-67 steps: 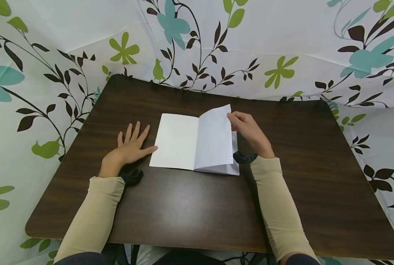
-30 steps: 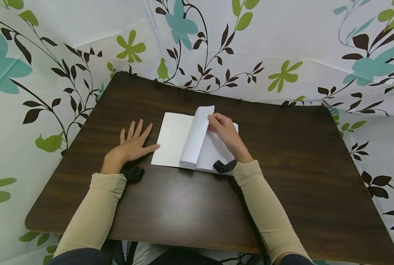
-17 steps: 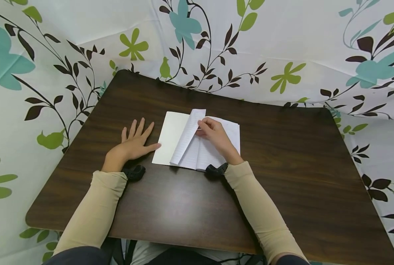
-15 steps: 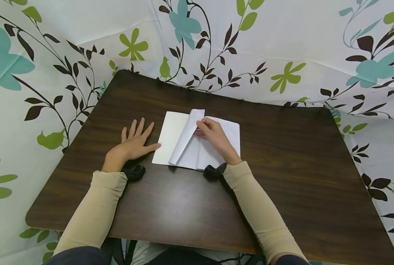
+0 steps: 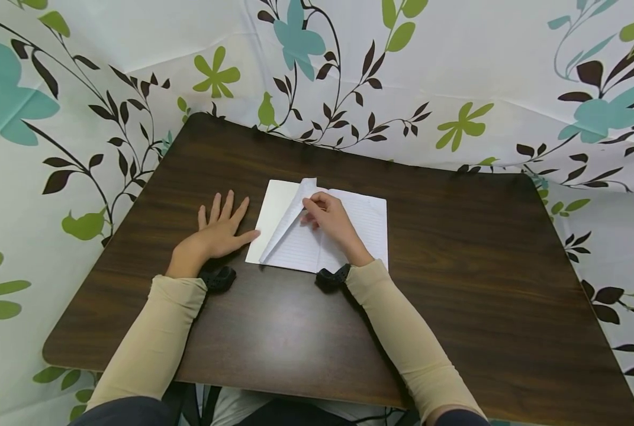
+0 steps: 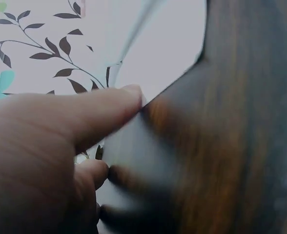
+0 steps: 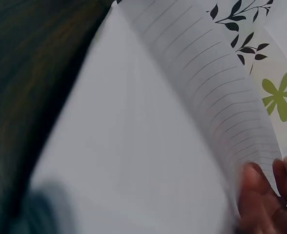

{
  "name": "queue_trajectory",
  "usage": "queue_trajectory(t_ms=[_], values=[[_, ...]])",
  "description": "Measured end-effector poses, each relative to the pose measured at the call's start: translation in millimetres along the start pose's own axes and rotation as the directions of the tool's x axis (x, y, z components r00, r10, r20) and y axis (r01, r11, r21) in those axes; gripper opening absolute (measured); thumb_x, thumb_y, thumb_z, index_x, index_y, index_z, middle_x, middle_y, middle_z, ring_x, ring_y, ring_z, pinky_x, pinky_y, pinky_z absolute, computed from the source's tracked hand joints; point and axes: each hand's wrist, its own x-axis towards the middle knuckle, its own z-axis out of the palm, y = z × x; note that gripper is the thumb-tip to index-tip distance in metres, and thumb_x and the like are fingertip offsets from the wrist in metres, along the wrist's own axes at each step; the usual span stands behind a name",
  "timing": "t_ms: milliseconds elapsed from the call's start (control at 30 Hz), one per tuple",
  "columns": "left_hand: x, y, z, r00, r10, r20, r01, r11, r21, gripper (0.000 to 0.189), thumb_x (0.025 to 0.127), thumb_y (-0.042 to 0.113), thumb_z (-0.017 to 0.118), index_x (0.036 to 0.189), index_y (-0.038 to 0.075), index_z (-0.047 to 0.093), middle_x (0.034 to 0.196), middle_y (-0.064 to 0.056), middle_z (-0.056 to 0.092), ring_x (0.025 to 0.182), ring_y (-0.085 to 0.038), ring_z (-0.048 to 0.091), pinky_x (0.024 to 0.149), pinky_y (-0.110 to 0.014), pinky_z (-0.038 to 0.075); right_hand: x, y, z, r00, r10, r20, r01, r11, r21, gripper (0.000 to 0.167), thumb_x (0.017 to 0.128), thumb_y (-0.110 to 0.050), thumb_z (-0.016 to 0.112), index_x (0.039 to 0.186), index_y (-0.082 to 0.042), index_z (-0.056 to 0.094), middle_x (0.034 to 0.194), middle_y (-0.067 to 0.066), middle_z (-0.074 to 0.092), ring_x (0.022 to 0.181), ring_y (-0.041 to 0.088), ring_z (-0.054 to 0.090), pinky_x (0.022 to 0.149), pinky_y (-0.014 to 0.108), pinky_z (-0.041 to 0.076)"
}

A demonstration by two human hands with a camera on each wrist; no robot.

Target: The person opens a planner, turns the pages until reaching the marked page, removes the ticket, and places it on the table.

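Observation:
An open notebook with lined white pages lies in the middle of the dark wooden table. My right hand pinches the edge of one raised page between thumb and fingers, over the notebook's left half. In the right wrist view the fingertips hold the lined page upright in a slant. My left hand rests flat on the table with fingers spread. Its thumb touches the left edge of the notebook's white cover side.
The dark wooden table extends widely on both sides. A white cloth with printed leaves, flowers and birds hangs along its back and sides. Black wrist cameras sit at both wrists, low over the tabletop.
My right hand has moved leftward, carrying the page from the right half across the fold to the left half. Lined pages now show beneath it. The left hand keeps its place at the edge.

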Motion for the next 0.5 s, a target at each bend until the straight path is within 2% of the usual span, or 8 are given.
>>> queue_trajectory(t_ms=[100,200,333,500], values=[[-0.9,6.3,-1.0,1.0,-0.003,0.008,0.003,1.0,-0.025,0.101,0.098,0.082,0.029,0.169,0.018,-0.006,0.17,-0.015,-0.03,0.155,-0.041,-0.036,0.117,-0.07,-0.027,0.0,0,1,1.0,0.009,-0.02,-0.01,0.999,-0.039,0.024,0.106,-0.027,0.061,0.105,-0.004,0.068,0.099,0.014,0.076,0.064,0.009,0.062,0.053,0.02,0.041],[-3.1,13.0,-1.5,0.999,0.01,0.034,-0.007,0.997,-0.071,0.109,0.093,0.089,0.026,0.169,0.016,-0.006,0.171,-0.016,-0.029,0.153,-0.044,-0.038,0.114,-0.073,-0.028,-0.6,0,1,0.999,0.026,-0.032,-0.027,0.999,-0.034,0.024,0.106,-0.029,0.062,0.105,-0.006,0.068,0.101,0.013,0.077,0.063,0.008,0.062,0.051,0.02,0.038],[-7.2,20.6,-0.2,0.998,0.009,0.067,-0.004,0.997,-0.075,0.118,0.089,0.092,0.035,0.168,0.017,-0.011,0.173,-0.012,-0.027,0.153,-0.044,-0.037,0.114,-0.076,-0.025,-2.4,-2,4,0.999,0.034,-0.011,-0.035,0.999,-0.031,0.024,0.106,-0.028,0.062,0.106,-0.005,0.067,0.107,0.015,0.078,0.064,0.007,0.066,0.051,0.02,0.038],[-7.5,23.4,2.5,0.998,0.009,0.058,-0.006,0.999,-0.05,0.125,0.086,0.088,0.051,0.168,0.019,-0.014,0.174,-0.011,-0.024,0.155,-0.046,-0.033,0.114,-0.079,-0.022,-2.8,-3,5,1.0,0.015,0.001,-0.015,0.999,-0.051,0.026,0.107,-0.029,0.061,0.107,-0.004,0.068,0.108,0.015,0.078,0.064,0.007,0.066,0.051,0.02,0.038]])
